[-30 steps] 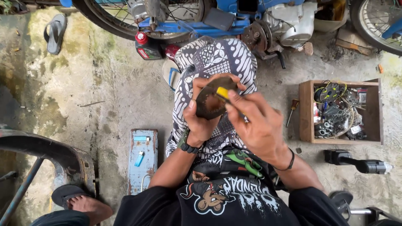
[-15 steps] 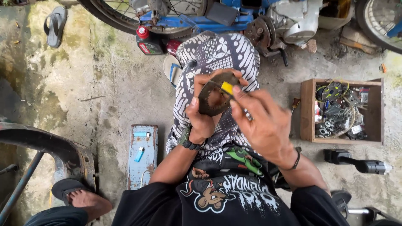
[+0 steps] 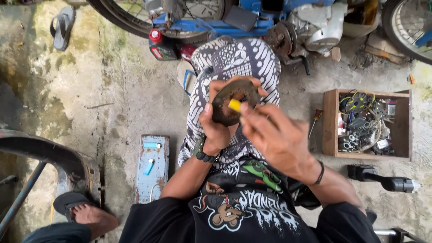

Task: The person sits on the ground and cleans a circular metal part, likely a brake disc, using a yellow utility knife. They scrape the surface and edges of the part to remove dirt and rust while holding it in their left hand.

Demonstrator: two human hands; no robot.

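The left hand [image 3: 215,128] cups a round, rusty metal part [image 3: 233,101] over the lap, fingers wrapped round its rim. The right hand [image 3: 274,135] pinches a yellow-tipped tool [image 3: 234,105] against the part's centre; its shaft is hidden, so it may be a screwdriver. Bare concrete lies open to the left, a wooden box [image 3: 329,121] of parts sits right, and the motorcycle [image 3: 252,20] is cut off above.

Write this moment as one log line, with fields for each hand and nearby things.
left hand: holds round rusty part | right hand: holds yellow-tipped tool against part | nearby: wooden box of small parts, right
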